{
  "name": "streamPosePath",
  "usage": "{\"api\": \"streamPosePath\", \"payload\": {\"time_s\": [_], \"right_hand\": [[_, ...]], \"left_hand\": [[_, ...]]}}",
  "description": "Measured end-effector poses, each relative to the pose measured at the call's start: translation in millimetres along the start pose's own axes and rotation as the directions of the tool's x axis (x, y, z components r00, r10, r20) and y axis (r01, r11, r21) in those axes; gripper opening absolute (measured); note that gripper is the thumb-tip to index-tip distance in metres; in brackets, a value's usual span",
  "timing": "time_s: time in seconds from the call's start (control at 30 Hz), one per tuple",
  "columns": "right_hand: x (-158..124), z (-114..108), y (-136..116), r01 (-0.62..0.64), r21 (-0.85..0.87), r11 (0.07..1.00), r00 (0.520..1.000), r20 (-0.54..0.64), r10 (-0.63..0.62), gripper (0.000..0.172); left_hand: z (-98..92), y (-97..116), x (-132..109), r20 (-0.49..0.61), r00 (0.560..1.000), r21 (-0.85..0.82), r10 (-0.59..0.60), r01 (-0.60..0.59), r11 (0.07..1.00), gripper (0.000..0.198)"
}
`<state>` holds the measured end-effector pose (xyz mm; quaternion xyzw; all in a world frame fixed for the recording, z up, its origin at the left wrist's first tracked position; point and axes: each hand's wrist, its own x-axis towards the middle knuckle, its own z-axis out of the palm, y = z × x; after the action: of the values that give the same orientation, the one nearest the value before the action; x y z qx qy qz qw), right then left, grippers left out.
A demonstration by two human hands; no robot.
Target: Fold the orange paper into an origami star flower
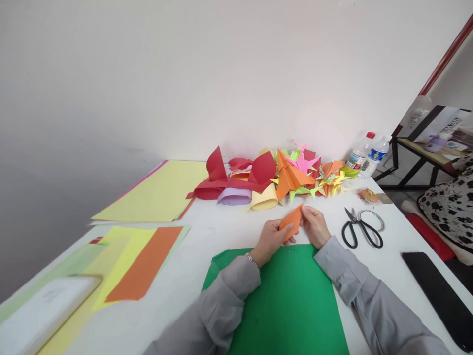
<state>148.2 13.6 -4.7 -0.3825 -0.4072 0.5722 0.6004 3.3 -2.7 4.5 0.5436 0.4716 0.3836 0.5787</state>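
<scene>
A small folded piece of orange paper [291,223] is held up between my two hands. My left hand [272,239] is closed on its lower left side, with the thumb lying over the front. At its upper right corner, my right hand [315,224] pinches the edge between thumb and fingers. Beneath my wrists lies a large green sheet [284,301] on the white table. Just beyond my hands are rolled paper pieces in purple [235,196] and cream [264,198].
Scissors [361,228] and a ring [373,220] lie to the right, near a black flat object [439,296]. Folded paper stars [295,172], red paper shapes [236,180] and two bottles [364,155] line the back. Paper sheets [155,192] and a white box [48,315] occupy the left. Another person [451,202] sits at right.
</scene>
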Motion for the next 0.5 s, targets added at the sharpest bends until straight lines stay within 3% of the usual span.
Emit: {"api": "streamPosePath", "payload": {"time_s": [0.1,0.3,0.5], "right_hand": [[-3.2,0.6,1.4,-0.009,-0.133,0.991,0.996,0.085,0.020,0.030],[-3.7,-0.4,1.0,-0.003,-0.242,0.970,1.000,0.029,0.010,0.038],[-5.3,3.3,-2.0,0.013,-0.283,0.959,0.996,0.093,0.014,0.034]], "left_hand": [[0.4,1.5,-0.2,-0.009,1.000,-0.017,-0.011,0.011,1.000,0.028],[1.4,1.6,-0.7,-0.022,1.000,-0.040,-0.013,0.012,0.999,0.029],[1.0,0.5,-0.5,-0.064,0.997,-0.105,0.032,-0.039,0.994,0.032]]}}
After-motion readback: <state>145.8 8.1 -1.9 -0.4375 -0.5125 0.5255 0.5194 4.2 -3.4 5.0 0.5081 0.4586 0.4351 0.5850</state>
